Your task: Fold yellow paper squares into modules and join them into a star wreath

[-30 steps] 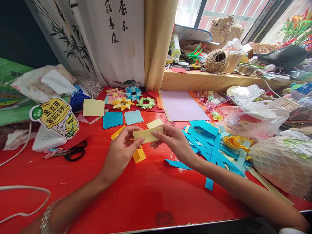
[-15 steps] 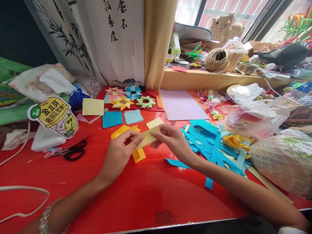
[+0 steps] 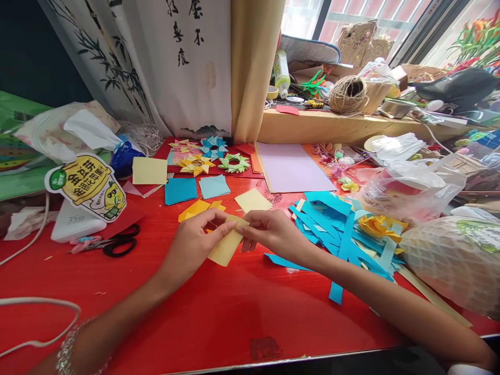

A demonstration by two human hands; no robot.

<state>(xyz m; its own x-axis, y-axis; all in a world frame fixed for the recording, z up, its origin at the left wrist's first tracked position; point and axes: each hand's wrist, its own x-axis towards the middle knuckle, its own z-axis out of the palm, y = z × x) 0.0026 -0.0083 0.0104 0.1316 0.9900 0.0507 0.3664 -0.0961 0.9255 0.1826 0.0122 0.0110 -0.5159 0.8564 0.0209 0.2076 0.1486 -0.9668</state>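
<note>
A pale yellow piece of folded paper [image 3: 227, 249] is held above the red table between both hands. My left hand [image 3: 197, 237] pinches it from the left, thumb on top. From the right, my right hand [image 3: 265, 229] grips its upper corner with fingertips pressed together. Just behind the hands lie orange folded paper pieces [image 3: 194, 209], partly hidden by my left hand. A pale yellow square of paper [image 3: 253, 200] lies beyond my right hand. Blue paper strips [image 3: 326, 221] are heaped beside my right wrist.
Blue squares [image 3: 180, 191] and light blue squares [image 3: 214, 186] lie behind the hands. Folded paper rings [image 3: 233, 163] and lilac paper sheets [image 3: 291, 166] lie farther back. Scissors [image 3: 121, 242] rest at left, near a white power adapter [image 3: 76, 221]. A netted fruit [image 3: 449, 260] stands at right.
Both hands have turned the pale yellow paper from lying crosswise to pointing down toward me. My right hand has come lower and closer to my left, uncovering more of the yellow square behind.
</note>
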